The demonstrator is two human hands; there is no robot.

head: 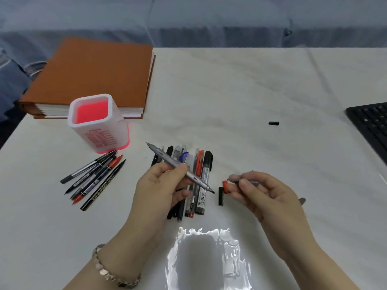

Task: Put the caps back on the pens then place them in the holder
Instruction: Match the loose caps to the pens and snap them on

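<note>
two hands are over the white bench [251, 84]. the left hand [161, 185] has its grip closed on a grey pen [182, 169], which slants up with both tips bare. the right hand [259, 191] pinches a grey cap [245, 181] in its finger grip, just beside the pen's dark lower tip but not on it. a red cap [225, 186] shows at the right fingertips, and a black cap [221, 196] lies on the bench touching or just beside it. another small black cap [274, 123] lies well apart, near the black keyboard [370, 124]. a pile of pens [199, 181] lies under the left hand. five more pens [94, 176] lie in a fan near the pink and white holder [98, 122], which stands upright by the brown book [92, 76]. a bracelet [113, 273] is on the left wrist.
</note>
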